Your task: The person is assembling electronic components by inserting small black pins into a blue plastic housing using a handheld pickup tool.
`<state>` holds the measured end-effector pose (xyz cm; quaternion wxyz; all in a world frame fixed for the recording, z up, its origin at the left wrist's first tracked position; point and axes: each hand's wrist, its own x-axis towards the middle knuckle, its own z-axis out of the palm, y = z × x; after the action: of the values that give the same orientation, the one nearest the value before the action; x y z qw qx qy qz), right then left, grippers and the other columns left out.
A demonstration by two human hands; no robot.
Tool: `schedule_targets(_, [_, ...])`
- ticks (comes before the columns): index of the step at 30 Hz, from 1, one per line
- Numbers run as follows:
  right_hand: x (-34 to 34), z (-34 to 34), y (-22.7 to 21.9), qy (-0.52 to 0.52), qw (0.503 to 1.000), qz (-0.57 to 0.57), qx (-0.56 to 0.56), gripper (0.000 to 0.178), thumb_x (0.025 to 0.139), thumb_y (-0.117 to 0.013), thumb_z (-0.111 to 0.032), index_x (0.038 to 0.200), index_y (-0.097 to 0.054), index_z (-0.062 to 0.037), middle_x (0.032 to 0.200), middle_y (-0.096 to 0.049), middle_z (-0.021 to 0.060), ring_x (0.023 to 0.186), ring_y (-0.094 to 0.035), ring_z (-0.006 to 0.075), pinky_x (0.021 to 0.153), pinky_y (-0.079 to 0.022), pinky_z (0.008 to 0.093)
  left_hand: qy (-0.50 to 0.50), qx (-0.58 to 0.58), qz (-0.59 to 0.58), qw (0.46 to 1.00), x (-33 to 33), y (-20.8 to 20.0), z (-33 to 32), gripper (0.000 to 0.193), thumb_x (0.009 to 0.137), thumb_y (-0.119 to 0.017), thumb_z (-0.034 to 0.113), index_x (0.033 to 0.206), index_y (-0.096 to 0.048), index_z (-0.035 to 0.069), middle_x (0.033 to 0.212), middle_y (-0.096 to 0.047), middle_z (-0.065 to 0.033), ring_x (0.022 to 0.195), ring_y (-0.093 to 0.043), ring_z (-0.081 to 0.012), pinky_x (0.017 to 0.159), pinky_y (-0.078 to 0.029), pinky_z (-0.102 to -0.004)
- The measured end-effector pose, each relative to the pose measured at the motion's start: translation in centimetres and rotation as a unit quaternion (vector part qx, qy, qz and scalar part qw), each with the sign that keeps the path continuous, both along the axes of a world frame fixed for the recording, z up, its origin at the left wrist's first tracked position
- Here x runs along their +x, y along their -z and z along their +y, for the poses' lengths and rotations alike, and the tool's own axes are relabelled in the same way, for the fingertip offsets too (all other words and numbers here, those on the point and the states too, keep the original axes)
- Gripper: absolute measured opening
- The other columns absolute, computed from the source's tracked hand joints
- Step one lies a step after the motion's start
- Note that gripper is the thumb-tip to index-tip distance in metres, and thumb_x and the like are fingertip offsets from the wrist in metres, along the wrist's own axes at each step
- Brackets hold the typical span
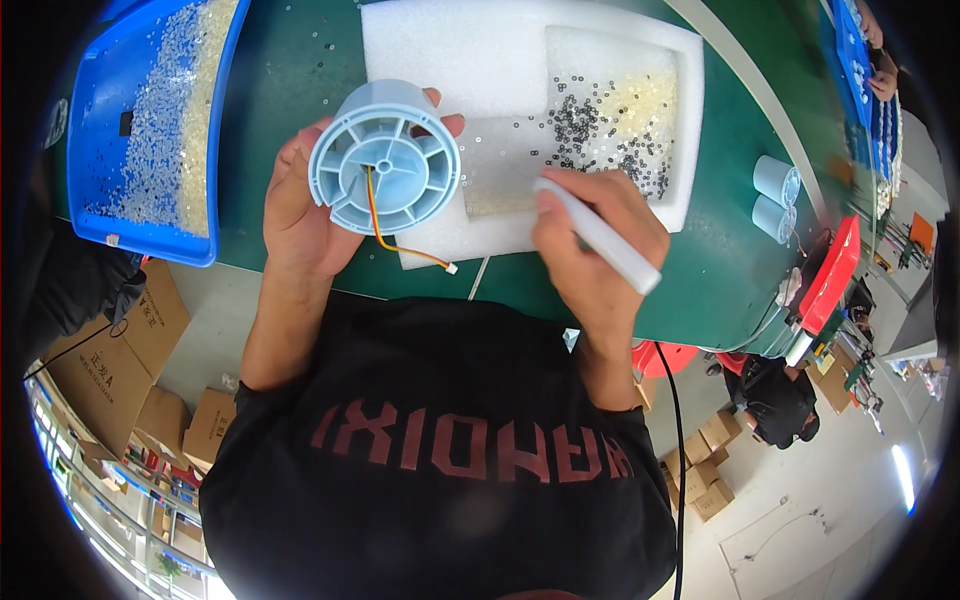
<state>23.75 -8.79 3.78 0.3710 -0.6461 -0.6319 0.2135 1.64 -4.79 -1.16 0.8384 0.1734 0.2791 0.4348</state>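
My left hand (pixel 296 215) grips a light blue round plastic housing (pixel 386 172) by its side, with its spoked open face turned up toward me. From its hub hangs a thin red, yellow and dark cable (pixel 380 225) ending in a small white connector (pixel 452 268). My right hand (pixel 600 262) is closed around a white pen-like stick (pixel 605 240), whose tip points up and left, apart from the housing. Beyond my hands lies a white foam tray (pixel 450 50); its recess holds many small black rings (pixel 575 125) and cream-coloured rings (pixel 640 100).
A blue bin (pixel 95 130) of small pale pieces stands at the left on the green table (pixel 285 60). Two light blue cylinders (pixel 776 180) lie to the right, near a red tray (pixel 832 275). Another person's hand (pixel 882 85) shows at the far right. Cardboard boxes (pixel 115 365) stand below left.
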Motion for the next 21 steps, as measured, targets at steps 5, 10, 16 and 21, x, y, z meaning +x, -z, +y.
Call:
schedule_targets(5, [0.9, -0.4, 0.5, 0.054, 0.998, 0.016, 0.007, 0.017, 0.067, -0.07, 0.0, 0.084, -0.067, 0.0002, 0.071, -0.064, 0.0098, 0.059, -0.06, 0.0192, 0.054, -0.048, 0.0266, -0.009, -0.001, -0.045, 0.999, -0.1, 0.5, -0.2, 0.083, 0.087, -0.046, 0.055, 0.143, -0.022, -0.001, 0.144, -0.023, -0.0293, 0.132, -0.024, -0.0505, 0.109, -0.031, -0.0497])
schedule_targets(10, [0.3, -0.1, 0.3, 0.063, 0.998, 0.017, -0.012, 0.016, 0.066, -0.071, 0.0, 0.083, -0.068, 0.0001, 0.071, -0.064, 0.01, 0.059, -0.06, 0.0187, 0.053, -0.048, 0.0259, 0.011, 0.025, -0.026, 0.999, -0.2, 0.3, 0.0, 0.082, 0.087, -0.046, 0.054, 0.142, -0.022, -0.002, 0.144, -0.023, -0.0297, 0.132, -0.024, -0.0511, 0.108, -0.032, -0.0502])
schedule_targets(16, [-0.1, -0.2, 0.3, 0.066, 0.996, 0.063, -0.024, 0.043, 0.07, -0.073, 0.001, 0.109, -0.055, 0.0016, 0.084, -0.065, 0.0106, 0.061, -0.061, 0.0161, 0.053, -0.049, 0.024, -0.003, 0.017, -0.042, 0.999, -0.1, 0.4, -0.3, 0.079, 0.088, -0.045, 0.051, 0.141, -0.023, -0.004, 0.143, -0.024, -0.0306, 0.131, -0.025, -0.0512, 0.107, -0.033, -0.0497])
schedule_targets(21, [0.2, 0.0, 0.3, 0.16, 0.973, 0.166, 0.015, 0.07, 0.07, -0.077, 0.002, 0.123, -0.032, 0.0, 0.092, -0.066, 0.012, 0.069, -0.066, 0.0188, 0.056, -0.051, 0.025, 0.007, 0.033, 0.085, 0.996, -0.3, -0.3, -0.2, 0.076, 0.09, -0.044, 0.047, 0.138, -0.026, -0.01, 0.137, -0.032, -0.0358, 0.129, -0.031, -0.0488, 0.107, -0.034, -0.0484])
